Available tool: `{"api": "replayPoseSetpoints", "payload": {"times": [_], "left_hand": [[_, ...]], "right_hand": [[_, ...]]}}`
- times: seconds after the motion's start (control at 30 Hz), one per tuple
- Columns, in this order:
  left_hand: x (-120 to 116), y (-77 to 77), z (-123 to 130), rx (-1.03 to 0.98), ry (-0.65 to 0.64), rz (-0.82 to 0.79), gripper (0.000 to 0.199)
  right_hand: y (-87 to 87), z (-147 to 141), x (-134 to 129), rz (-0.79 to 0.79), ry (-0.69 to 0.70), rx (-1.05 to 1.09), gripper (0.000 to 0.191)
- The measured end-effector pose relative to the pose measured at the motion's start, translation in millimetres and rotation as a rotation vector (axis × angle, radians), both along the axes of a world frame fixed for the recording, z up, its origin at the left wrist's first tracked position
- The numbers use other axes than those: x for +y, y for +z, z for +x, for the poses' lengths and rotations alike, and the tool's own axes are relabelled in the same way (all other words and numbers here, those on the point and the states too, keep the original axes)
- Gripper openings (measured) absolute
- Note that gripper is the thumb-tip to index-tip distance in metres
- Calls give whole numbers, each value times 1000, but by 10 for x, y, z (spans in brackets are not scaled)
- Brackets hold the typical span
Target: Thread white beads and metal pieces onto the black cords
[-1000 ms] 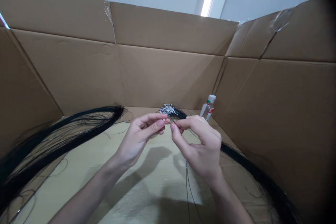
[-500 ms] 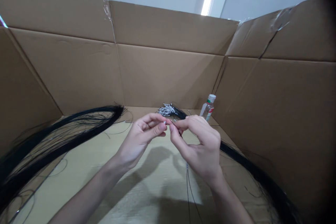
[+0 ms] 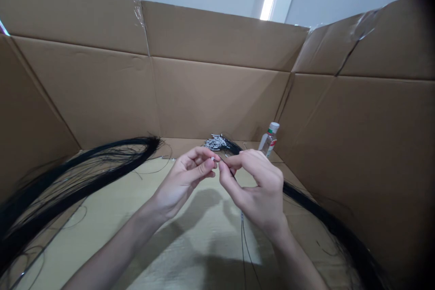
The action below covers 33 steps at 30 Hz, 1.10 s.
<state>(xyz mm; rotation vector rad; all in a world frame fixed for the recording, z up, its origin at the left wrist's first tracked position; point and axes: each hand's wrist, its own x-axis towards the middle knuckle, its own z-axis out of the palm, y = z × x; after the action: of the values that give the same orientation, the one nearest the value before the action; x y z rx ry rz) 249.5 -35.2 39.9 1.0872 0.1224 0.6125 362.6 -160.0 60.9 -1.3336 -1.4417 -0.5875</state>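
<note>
Pinched between the thumb and forefinger of my left hand [image 3: 185, 174] is a small white piece [image 3: 213, 159], too tiny to make out in detail. My right hand [image 3: 256, 183] pinches a thin black wire [image 3: 233, 174] with its fingertips close beside the white piece. Whether the wire's end enters the piece cannot be told. Two thin dark strands [image 3: 243, 244] hang below my right hand. Behind both hands lies a cluster of small white ends [image 3: 216, 142] on black wires.
A long black bundle of wires [image 3: 112, 179] loops across the left side. Another black bundle [image 3: 322, 210] runs along the right. A clear bottle with a white cap [image 3: 269, 139] stands at the back right. Cardboard walls [image 3: 220, 95] enclose the pale work surface [image 3: 108, 217].
My right hand has shifted very slightly left, bringing its fingertips closer to the white piece. My left hand stays nearly in place.
</note>
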Motion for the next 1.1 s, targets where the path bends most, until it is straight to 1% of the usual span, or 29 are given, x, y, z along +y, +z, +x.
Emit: {"api": "replayPoseSetpoints", "payload": {"times": [0.07,0.2,0.27,0.57,0.73,0.93,1.1], "left_hand": [[13,-11,4,1,26,49,20],[55,-33,5,7,133,216,17],[71,-33,-1,16,157,279,14],[66,60,-46,60,229,430,13],[66,62,-59,65,244,436,13],[82,10,-51,49,201,388,11],[94,22,-31,42,218,408,8]], "right_hand": [[1,3,-7,-1,-9,-10,18],[5,14,-17,-8,-18,-21,19],[9,18,-21,-12,-20,-25,19],[20,35,-19,-26,-15,-28,20],[17,27,-18,17,-19,-47,20],[11,21,-13,55,-33,-64,20],[7,29,-4,48,-45,-87,20]]}}
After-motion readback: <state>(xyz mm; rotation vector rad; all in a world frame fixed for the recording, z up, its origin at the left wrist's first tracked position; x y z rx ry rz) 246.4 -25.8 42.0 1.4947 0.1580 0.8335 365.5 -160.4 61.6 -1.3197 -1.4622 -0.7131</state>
